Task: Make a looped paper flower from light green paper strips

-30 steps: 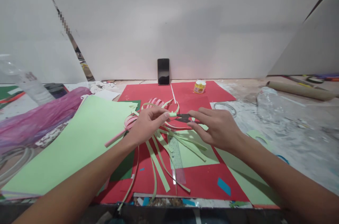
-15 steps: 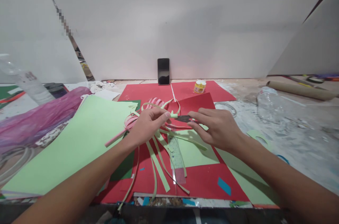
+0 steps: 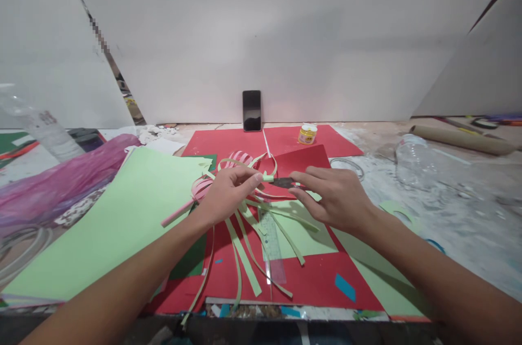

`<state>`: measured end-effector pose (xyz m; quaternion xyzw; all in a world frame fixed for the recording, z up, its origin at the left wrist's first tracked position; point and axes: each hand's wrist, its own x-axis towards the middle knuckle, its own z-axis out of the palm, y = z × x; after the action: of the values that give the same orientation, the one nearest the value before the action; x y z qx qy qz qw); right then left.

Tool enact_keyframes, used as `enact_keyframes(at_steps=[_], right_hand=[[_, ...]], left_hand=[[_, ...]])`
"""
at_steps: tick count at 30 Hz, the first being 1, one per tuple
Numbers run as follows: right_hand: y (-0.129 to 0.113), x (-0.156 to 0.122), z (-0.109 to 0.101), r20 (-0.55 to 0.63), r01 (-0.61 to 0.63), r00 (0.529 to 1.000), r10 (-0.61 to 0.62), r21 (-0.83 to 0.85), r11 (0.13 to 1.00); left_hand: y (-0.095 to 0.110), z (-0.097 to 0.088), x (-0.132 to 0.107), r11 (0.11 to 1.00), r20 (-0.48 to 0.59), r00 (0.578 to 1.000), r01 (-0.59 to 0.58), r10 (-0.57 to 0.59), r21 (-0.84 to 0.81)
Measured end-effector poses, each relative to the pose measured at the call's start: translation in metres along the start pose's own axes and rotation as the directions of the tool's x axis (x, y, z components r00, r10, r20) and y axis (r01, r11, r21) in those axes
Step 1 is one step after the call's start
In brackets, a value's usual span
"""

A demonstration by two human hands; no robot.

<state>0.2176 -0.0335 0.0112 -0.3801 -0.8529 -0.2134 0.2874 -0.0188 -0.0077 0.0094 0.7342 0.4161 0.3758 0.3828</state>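
Note:
My left hand (image 3: pixel 233 188) pinches a pale green paper piece (image 3: pixel 267 178) that looks rolled at its end. Long green paper strips (image 3: pixel 244 258) fan down below the hand, some reaching the table edge. Dark scissors (image 3: pixel 282 183) are in my right hand (image 3: pixel 332 192), their blades at the right end of the green piece. My fingers hide the handles. Behind and left of my left hand lie two pink striped paper balls, one (image 3: pixel 240 158) farther back and one (image 3: pixel 201 188) beside a pink paper stick (image 3: pixel 177 213).
Red sheets (image 3: pixel 232 141) and green paper (image 3: pixel 101 209) cover the work surface. A clear ruler (image 3: pixel 271 236) lies under the strips. A phone (image 3: pixel 252 111) leans against the white board; a yellow-labelled jar (image 3: pixel 307 134) stands near it. Plastic bottles (image 3: pixel 416 162) lie at both sides.
One hanging green strip has swung to the right, its lower end now over the green sheet's front edge. Both hands stay almost where they were.

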Motion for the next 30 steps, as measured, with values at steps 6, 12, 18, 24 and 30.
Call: enact_keyframes(at_steps=[6, 12, 18, 24, 30], right_hand=[[0.0002, -0.0006, 0.0002, 0.008, -0.005, 1.0, 0.005, 0.012, 1.0], [0.0004, -0.001, 0.0009, 0.005, -0.006, 1.0, 0.006, 0.006, 1.0], [0.0004, -0.0008, 0.0012, -0.003, 0.004, 1.0, -0.004, -0.005, 1.0], [0.0005, -0.0008, 0.0009, 0.0, 0.003, 1.0, -0.003, -0.006, 1.0], [0.0004, -0.0009, 0.0007, -0.004, 0.004, 1.0, -0.004, -0.004, 1.0]], left_hand=[[0.0002, 0.0002, -0.0002, 1.0, 0.007, 1.0, 0.008, -0.008, -0.02], [0.0019, 0.0008, -0.0005, 1.0, 0.007, 1.0, 0.024, -0.023, -0.018], [0.0031, 0.0003, -0.0004, 1.0, 0.006, 1.0, 0.029, -0.03, 0.006], [0.0029, 0.0003, -0.0005, 1.0, 0.002, 1.0, 0.02, -0.02, 0.02], [0.0035, 0.0003, -0.0003, 0.999, -0.001, 1.0, 0.015, -0.015, 0.045]])
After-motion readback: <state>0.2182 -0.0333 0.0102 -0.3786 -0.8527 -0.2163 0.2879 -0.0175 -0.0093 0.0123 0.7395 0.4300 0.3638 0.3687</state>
